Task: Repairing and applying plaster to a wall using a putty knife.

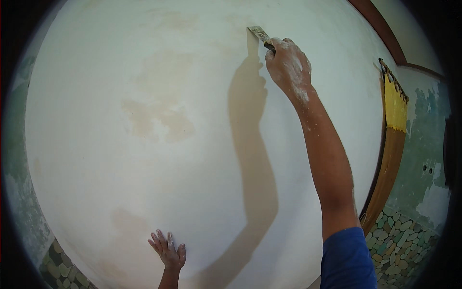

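My right hand (288, 67), dusted with white, is raised at the upper middle and closed round the handle of a putty knife (258, 33). The knife's metal blade is at a large white surface (86, 82) with pale beige patches; whether its edge touches cannot be told. The shadow of my arm and the knife falls on that surface. My left hand (167, 249), also whitened at the fingers, is low at the left of centre, fingers spread on the same white surface and holding nothing.
At the right stand a wooden post (385, 178) with yellow material (396, 108) on it, a green patchy wall (414, 192) with small dark holes, and pebble cladding (394, 245) below. More green wall and pebbles (62, 265) show at the left edge. A brown beam (380, 29) crosses the upper right.
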Tool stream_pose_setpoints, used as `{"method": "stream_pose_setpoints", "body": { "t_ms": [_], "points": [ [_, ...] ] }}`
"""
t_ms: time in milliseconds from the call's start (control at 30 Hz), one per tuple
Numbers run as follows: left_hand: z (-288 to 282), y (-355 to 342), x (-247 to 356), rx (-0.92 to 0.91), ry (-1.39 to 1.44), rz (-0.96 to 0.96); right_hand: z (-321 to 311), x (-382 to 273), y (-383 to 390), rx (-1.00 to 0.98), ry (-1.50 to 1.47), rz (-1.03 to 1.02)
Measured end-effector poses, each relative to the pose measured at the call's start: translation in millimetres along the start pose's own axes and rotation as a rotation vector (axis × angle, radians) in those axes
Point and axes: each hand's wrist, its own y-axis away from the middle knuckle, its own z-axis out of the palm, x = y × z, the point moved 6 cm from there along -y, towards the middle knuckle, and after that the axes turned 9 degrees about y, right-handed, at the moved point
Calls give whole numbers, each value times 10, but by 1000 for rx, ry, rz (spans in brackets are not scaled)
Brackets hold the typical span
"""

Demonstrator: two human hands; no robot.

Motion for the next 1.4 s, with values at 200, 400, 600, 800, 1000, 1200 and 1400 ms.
{"method": "stream_pose_setpoints", "body": {
  "t_ms": [200, 400, 600, 800, 1000, 1200, 1400],
  "points": [
    [53, 28, -23, 74, -38, 32, -61, -13, 134, -10, -7, -15],
    [99, 56, -45, 76, -43, 34, 3, 22, 79, -60, 14, 18],
    [109, 84, -46, 94, -44, 56, -105, -69, 123, -29, 52, -15],
    [77, 80, -34, 91, -62, 87, -135, -196, 430, -61, 4, -49],
    [105, 74, 3, 91, -37, 100, -118, -246, 155, 9, 33, -79],
    [80, 95, -43, 76, -42, 98, -208, -345, 434, -67, 17, -113],
    [86, 91, -23, 59, -40, 81, -262, -410, 711, -157, -21, -97]
  ]
}}
